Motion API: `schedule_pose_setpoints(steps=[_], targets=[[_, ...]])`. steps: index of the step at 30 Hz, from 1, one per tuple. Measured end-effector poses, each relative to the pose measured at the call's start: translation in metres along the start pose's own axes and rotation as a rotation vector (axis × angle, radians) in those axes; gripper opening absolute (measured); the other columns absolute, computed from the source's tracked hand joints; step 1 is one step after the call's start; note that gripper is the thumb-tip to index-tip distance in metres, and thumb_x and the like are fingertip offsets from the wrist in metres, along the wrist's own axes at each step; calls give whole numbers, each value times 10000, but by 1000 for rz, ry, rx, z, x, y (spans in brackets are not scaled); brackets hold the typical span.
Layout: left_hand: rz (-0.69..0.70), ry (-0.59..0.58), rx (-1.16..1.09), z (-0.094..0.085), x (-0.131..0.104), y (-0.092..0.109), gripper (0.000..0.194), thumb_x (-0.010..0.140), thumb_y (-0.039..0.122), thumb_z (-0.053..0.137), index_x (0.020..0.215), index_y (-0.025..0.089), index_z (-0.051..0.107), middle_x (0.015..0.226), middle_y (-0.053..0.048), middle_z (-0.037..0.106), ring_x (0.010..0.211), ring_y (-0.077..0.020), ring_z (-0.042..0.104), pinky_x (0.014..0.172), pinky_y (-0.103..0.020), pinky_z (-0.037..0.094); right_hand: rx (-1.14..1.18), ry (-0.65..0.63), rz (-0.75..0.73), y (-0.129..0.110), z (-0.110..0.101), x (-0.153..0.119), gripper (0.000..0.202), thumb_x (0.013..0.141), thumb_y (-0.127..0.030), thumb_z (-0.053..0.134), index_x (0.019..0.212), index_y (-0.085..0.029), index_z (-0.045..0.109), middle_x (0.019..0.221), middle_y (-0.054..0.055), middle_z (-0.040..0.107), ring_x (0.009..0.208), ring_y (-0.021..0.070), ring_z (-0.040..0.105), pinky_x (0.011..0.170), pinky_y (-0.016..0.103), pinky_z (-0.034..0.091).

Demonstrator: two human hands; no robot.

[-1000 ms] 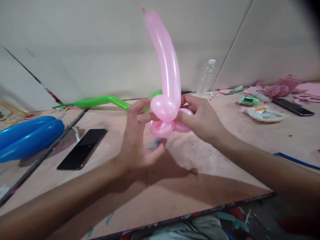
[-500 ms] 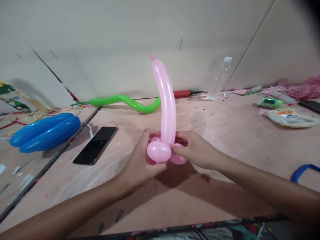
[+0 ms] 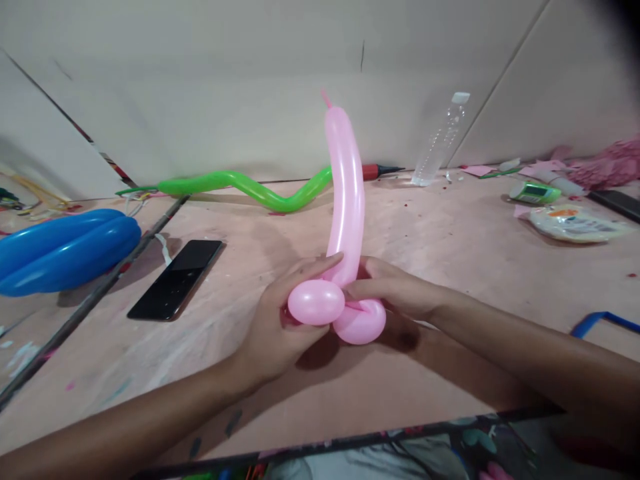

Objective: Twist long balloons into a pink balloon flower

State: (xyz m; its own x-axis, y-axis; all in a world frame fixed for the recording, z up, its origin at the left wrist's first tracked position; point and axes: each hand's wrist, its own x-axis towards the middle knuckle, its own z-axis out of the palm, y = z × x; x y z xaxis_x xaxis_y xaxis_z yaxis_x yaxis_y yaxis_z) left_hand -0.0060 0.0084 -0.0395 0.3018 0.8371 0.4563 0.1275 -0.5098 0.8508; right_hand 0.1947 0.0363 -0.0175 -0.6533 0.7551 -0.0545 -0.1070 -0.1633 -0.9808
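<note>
Between my two hands is a pink twisting balloon (image 3: 346, 180), its long section standing upright with an uninflated tip on top. Two short round bubbles are twisted at its lower end. My left hand (image 3: 280, 320) is wrapped round the left bubble, its thumb lying across the base of the long section. My right hand (image 3: 395, 287) pinches the balloon near the twist, just above the right bubble. Some of the right hand's fingers are hidden behind the balloon.
A black phone (image 3: 176, 280) and blue balloons (image 3: 75, 250) lie to the left. Behind are a green balloon (image 3: 245, 190), a red pump (image 3: 371, 172) and a clear bottle (image 3: 440, 143). At right lie a plastic packet (image 3: 575, 224), a green-labelled tube (image 3: 535, 193) and a blue strip (image 3: 600, 320).
The long pink section has shifted right and stands straighter. The right bubble now shows more fully below my right hand, and my left thumb has moved up across the balloon. The view has shifted slightly.
</note>
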Motion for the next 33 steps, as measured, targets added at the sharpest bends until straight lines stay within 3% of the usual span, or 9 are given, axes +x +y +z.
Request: schedule_pose_setpoints(steps=[3,7,8,10,12,15,21,26,33], targets=[[-64,103,-83,-1,1,-4,559,715,250,857,1257,255,720,1342,-64,684,1274,-322,605,1111,-466,479,-100,98,-119,1,4,-1,319,856,-221,597,1165,-202,673,1128,51,724,1049,230,665,964,378,518],[-186,205,-144,-3,2,-8,554,712,212,829,1255,220,721,1332,-75,691,1242,-324,627,1080,-451,501,-729,494,-387,-1,5,-11,543,875,-255,582,1406,-247,469,1175,75,651,971,232,632,829,388,537],[-220,213,-171,-3,3,-9,543,722,204,814,1256,221,718,1320,-72,699,1215,-317,644,1047,-437,523,-908,519,-488,-3,5,-14,604,844,-225,591,1426,-251,432,1206,86,625,995,241,619,814,388,533],[-273,223,-234,-3,3,-9,526,741,183,781,1260,226,711,1283,-62,719,1168,-301,671,1000,-413,548,-1222,408,-664,-9,7,-20,667,778,-179,597,1417,-259,426,1299,107,567,1098,269,585,838,403,526],[-290,231,-273,-2,4,-10,525,735,155,766,1252,229,711,1271,-55,725,1178,-293,669,1010,-402,541,-1443,249,-701,-13,12,-23,600,785,-205,606,1368,-249,473,1341,121,547,1143,285,571,838,411,526],[-302,240,-267,0,4,-10,498,710,138,771,1201,216,731,1244,-55,735,1200,-293,654,1026,-393,527,-1589,296,-613,-13,17,-21,336,912,-356,588,1209,-200,569,1200,132,621,1021,266,609,682,350,507],[-398,278,-303,5,4,-11,373,686,141,782,1056,186,763,1033,-35,771,1019,-256,696,846,-310,552,-1513,406,-513,1,18,-14,292,942,-470,568,991,-184,593,970,87,672,767,200,595,568,299,362],[-466,307,-349,7,4,-12,340,679,190,823,1014,176,769,934,-21,763,917,-220,688,822,-298,545,-1050,498,-264,6,13,-8,306,929,-484,589,814,-201,572,716,-5,601,623,144,498,574,286,338],[-476,291,-317,4,6,-10,339,674,212,833,1004,175,767,959,-31,761,916,-235,684,811,-317,544,-449,500,-104,14,8,3,358,890,-499,617,709,-191,611,702,12,616,684,169,538,634,300,408]])
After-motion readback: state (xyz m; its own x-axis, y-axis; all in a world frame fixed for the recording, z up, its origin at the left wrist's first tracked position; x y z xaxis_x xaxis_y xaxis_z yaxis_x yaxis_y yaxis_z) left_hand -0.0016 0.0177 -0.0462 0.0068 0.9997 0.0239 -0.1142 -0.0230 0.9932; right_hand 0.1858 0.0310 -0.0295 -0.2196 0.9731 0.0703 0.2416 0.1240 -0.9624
